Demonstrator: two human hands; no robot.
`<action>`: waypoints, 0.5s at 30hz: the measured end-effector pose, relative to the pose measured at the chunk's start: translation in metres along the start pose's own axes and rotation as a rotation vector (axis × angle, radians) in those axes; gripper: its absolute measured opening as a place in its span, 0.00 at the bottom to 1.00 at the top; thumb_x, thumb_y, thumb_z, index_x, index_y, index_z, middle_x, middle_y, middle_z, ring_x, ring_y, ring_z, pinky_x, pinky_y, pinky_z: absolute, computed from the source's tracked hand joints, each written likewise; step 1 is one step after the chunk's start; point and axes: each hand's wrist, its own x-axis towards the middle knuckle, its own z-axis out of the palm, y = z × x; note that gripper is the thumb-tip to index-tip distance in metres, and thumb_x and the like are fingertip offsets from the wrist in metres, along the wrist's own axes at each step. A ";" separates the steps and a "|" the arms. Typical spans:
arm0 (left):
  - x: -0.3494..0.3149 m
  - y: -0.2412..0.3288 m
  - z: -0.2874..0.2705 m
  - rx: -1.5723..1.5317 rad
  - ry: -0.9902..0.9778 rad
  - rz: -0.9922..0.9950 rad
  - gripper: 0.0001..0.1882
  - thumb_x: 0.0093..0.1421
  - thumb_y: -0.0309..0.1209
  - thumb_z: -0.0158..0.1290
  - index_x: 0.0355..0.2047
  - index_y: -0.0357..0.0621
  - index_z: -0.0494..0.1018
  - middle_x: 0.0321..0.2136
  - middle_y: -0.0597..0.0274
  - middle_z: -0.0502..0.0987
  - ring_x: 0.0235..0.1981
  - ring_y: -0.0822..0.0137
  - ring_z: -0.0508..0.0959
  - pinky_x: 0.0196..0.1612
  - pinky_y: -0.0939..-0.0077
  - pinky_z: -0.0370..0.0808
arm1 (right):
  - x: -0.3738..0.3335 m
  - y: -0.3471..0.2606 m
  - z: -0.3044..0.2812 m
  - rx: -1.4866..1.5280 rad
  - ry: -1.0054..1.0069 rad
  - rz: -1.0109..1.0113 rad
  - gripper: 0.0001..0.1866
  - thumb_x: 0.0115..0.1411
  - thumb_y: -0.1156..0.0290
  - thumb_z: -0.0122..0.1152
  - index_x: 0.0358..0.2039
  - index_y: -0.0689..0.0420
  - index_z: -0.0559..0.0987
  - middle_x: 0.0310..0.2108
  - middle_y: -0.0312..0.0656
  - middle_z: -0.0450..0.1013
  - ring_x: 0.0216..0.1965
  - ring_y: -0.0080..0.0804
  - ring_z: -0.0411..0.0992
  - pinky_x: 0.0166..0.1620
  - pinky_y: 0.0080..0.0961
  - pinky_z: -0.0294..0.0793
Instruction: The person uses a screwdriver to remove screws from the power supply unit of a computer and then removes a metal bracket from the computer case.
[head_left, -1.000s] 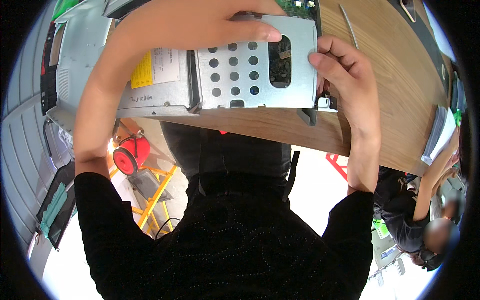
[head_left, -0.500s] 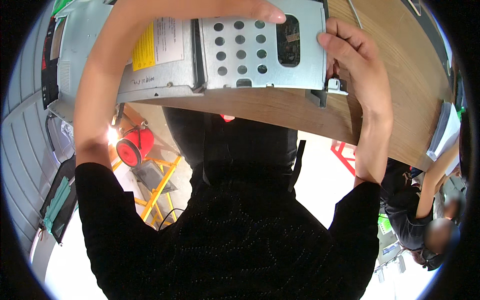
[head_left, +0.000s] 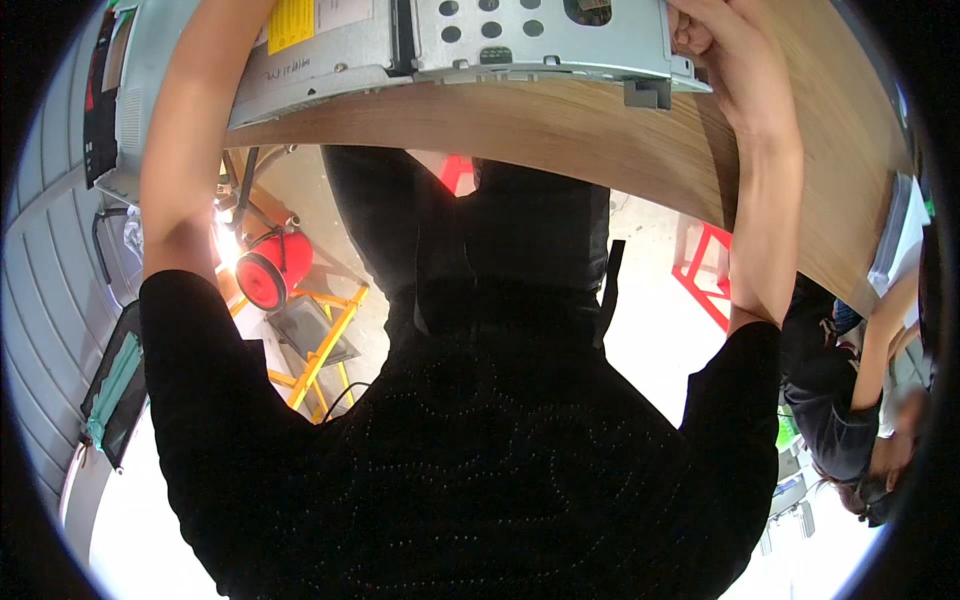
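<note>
A grey sheet-metal equipment case lies on the wooden table at the top of the head view, its far part cut off by the picture's edge. Round holes and a rounded opening pierce its right panel, and a yellow and white label is on its left part. My right hand grips the right end of the case with curled fingers, beside a small bracket that juts below the edge. Only my left forearm shows, crossing over the case's left part; the left hand is beyond the top edge.
The table's front edge runs between my body and the case. Below are a red cylinder, a yellow frame and a red stool. At the right, another person's arm is near a stack of papers.
The whole view has tilted down, so the case sits higher in the picture. My left hand, which was over the perforated panel, has left the view. The right hand stays at the case's right end.
</note>
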 end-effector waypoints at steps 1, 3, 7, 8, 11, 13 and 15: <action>-0.005 0.008 -0.001 0.017 0.002 -0.031 0.24 0.65 0.45 0.54 0.54 0.42 0.74 0.36 0.52 0.82 0.35 0.68 0.79 0.41 0.72 0.74 | 0.004 0.008 -0.004 -0.007 0.015 -0.024 0.08 0.64 0.68 0.59 0.28 0.56 0.78 0.21 0.30 0.73 0.20 0.14 0.68 0.24 0.13 0.66; 0.000 0.003 0.002 -0.005 -0.029 -0.036 0.24 0.64 0.45 0.54 0.54 0.43 0.74 0.36 0.52 0.82 0.36 0.68 0.79 0.41 0.72 0.74 | 0.005 0.007 -0.009 -0.079 -0.017 -0.016 0.08 0.64 0.67 0.59 0.28 0.56 0.78 0.21 0.29 0.72 0.19 0.14 0.67 0.24 0.13 0.65; 0.003 -0.002 0.006 -0.065 -0.047 -0.052 0.23 0.64 0.45 0.54 0.54 0.46 0.75 0.38 0.54 0.82 0.37 0.68 0.79 0.43 0.74 0.74 | 0.008 0.008 -0.018 -0.209 -0.102 -0.021 0.09 0.64 0.66 0.59 0.27 0.54 0.77 0.19 0.27 0.69 0.19 0.12 0.63 0.24 0.12 0.60; -0.001 0.000 0.002 -0.053 -0.037 -0.070 0.23 0.64 0.45 0.54 0.54 0.46 0.75 0.38 0.54 0.82 0.37 0.68 0.79 0.43 0.74 0.74 | 0.008 0.005 -0.015 -0.208 -0.123 -0.034 0.09 0.64 0.66 0.59 0.27 0.54 0.77 0.19 0.27 0.69 0.19 0.12 0.63 0.24 0.12 0.60; -0.001 0.000 0.004 -0.027 -0.036 -0.090 0.23 0.64 0.45 0.55 0.54 0.46 0.76 0.38 0.56 0.82 0.37 0.69 0.78 0.43 0.75 0.74 | 0.006 -0.001 -0.012 -0.255 -0.104 0.020 0.10 0.65 0.65 0.58 0.27 0.53 0.77 0.19 0.26 0.68 0.19 0.11 0.62 0.24 0.11 0.58; 0.002 -0.001 0.005 -0.064 -0.051 -0.093 0.23 0.64 0.45 0.55 0.54 0.46 0.76 0.37 0.57 0.82 0.37 0.69 0.78 0.42 0.75 0.73 | 0.005 0.001 -0.021 -0.193 -0.196 -0.004 0.10 0.64 0.65 0.58 0.27 0.53 0.77 0.19 0.26 0.68 0.20 0.11 0.62 0.24 0.10 0.58; 0.003 0.000 0.005 -0.101 -0.065 -0.097 0.23 0.64 0.46 0.55 0.54 0.46 0.76 0.37 0.57 0.82 0.36 0.70 0.78 0.42 0.75 0.73 | 0.007 0.002 -0.021 -0.245 -0.134 0.028 0.09 0.64 0.65 0.59 0.27 0.53 0.77 0.19 0.26 0.68 0.20 0.12 0.63 0.24 0.10 0.59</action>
